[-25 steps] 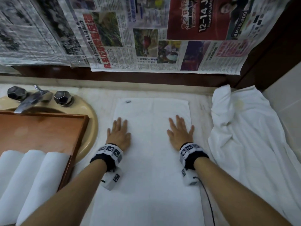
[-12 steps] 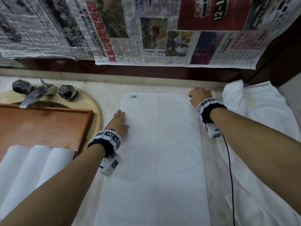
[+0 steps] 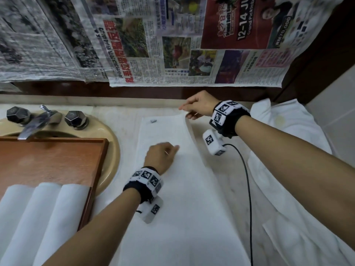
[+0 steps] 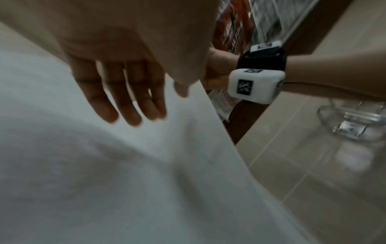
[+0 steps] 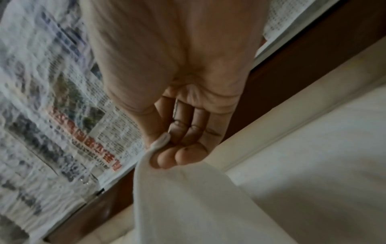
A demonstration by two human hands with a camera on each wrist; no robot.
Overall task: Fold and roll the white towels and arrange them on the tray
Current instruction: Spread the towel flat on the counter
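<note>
Though blurred overhead, right hand (image 5: 183, 132) close-up shows pinched towel (image 5: 188, 198) corner.

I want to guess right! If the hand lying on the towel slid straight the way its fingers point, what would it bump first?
Probably the lifted towel edge held up by the right hand. The left hand points toward it, though depth is unclear.

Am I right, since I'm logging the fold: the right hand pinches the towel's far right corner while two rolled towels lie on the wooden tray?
Not quite: the head view shows three rolled towels on the wooden tray, not two. The rest holds: the right hand pinches the far right corner of the flat towel.
</note>
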